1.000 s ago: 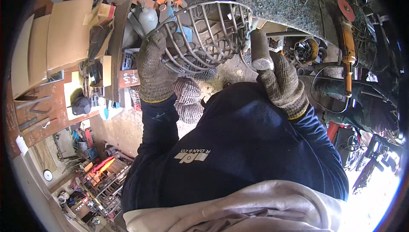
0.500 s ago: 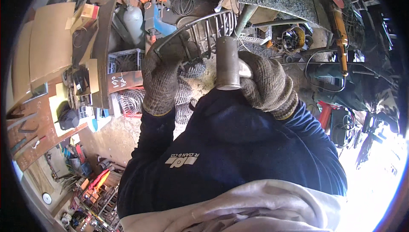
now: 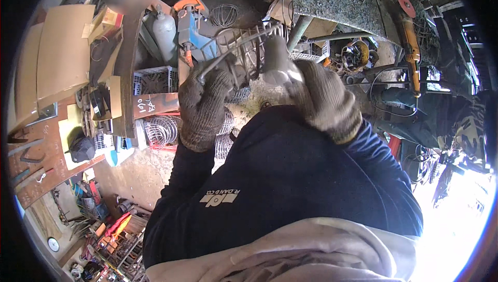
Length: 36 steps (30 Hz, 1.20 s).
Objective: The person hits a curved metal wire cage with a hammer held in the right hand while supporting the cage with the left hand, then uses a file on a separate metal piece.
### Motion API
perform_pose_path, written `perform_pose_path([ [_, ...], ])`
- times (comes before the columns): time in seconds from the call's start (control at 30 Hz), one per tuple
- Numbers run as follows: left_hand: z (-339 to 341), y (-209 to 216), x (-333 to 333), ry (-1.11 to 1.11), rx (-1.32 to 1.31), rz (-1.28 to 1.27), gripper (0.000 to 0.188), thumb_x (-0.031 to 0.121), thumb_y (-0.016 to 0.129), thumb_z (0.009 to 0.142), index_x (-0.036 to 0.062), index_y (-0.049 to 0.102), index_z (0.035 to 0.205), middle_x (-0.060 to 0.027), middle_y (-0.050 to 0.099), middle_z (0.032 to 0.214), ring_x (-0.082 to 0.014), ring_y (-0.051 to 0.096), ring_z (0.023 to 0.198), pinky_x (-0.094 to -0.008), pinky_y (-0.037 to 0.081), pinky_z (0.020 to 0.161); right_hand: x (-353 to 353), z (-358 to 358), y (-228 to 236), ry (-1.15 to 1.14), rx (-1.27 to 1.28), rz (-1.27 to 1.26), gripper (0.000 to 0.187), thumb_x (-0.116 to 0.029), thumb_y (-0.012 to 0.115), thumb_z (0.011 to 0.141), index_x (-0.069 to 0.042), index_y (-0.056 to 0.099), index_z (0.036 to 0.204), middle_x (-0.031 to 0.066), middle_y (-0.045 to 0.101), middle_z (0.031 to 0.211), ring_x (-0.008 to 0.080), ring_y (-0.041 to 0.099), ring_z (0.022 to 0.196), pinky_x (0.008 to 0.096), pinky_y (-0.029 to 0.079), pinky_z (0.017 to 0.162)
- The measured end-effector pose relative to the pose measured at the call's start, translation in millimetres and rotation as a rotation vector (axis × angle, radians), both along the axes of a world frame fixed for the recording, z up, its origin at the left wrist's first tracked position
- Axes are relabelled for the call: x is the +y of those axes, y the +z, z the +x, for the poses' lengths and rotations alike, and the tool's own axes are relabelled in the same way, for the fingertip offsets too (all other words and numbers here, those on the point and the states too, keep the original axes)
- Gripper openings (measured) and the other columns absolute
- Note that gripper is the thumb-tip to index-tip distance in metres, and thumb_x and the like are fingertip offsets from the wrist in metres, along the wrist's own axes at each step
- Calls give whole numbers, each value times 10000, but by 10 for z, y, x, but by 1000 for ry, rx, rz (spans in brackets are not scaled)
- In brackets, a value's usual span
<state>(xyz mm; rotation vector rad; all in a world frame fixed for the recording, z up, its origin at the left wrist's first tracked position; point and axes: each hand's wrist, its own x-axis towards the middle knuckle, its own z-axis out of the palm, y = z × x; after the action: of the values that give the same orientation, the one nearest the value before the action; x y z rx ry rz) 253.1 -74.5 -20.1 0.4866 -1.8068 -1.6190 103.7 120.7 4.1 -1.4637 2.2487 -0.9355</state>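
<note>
My left hand point(image 3: 206, 100), in a ribbed knit work glove, is closed around the near end of a curved metal-bar frame point(image 3: 239, 47). The frame has a long rim rod with several short rungs and reaches away to the right. My right hand point(image 3: 328, 98), gloved the same way, grips a hammer with a thick cylindrical metal head point(image 3: 275, 63). Only a short pale piece of its handle shows between head and glove. The head lies over the frame's right end; whether they touch I cannot tell. Motion smears the right glove and the hammer.
At the upper right is a dark workbench point(image 3: 337, 10) with metal pieces, and an orange angle grinder point(image 3: 411, 48) beside it. A grey gas cylinder point(image 3: 165, 36) and a blue-orange machine point(image 3: 194, 30) stand upper left. Wire coils point(image 3: 161, 129) lie left of my arm.
The hammer head has risen slightly and tipped, so its round end shows more. The frame has turned and its rim looks straighter. My left hand has shifted slightly right and nearer.
</note>
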Motion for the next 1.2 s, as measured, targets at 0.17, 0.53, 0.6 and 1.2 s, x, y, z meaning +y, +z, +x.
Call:
perform_pose_path([
  [0.17, -15, 74, -48, 9, 11, 38, 268, 111, 662, 923, -67, 628, 1120, -119, 701, 999, -154, 663, 860, -296, 535, 780, 66, 43, 25, -32, -153, -65, 496, -275, 704, 842, 12, 574, 1226, 181, 649, 1112, 324, 643, 1034, 407, 503, 912],
  [0.53, 129, 26, -105, 80, -151, -115, 274, 146, 668, 917, -37, 629, 1117, -97, 692, 984, -161, 650, 876, -308, 521, 782, 86, 64, -88, -66, -192, 3, 438, -305, 616, 916, 35, 572, 1189, 226, 659, 1008, 367, 666, 945, 418, 540, 776],
  [0.6, 60, -3, -139, 100, 99, 147, 266, 75, 660, 907, -51, 618, 1137, -135, 706, 969, -177, 681, 853, -298, 546, 766, 106, 83, 49, -29, -109, -134, 469, -282, 647, 881, 27, 556, 1221, 217, 664, 1017, 370, 664, 955, 416, 528, 830],
  [1.2, 226, -411, -577, 13, 149, 625, 420, 166, 664, 890, -17, 555, 1252, -132, 675, 1040, -218, 705, 846, -367, 616, 727, 282, -166, -455, -262, -914, -338, 495, -366, 570, 984, -15, 491, 1324, 13, 622, 846, 83, 574, 661, 257, 470, 564],
])
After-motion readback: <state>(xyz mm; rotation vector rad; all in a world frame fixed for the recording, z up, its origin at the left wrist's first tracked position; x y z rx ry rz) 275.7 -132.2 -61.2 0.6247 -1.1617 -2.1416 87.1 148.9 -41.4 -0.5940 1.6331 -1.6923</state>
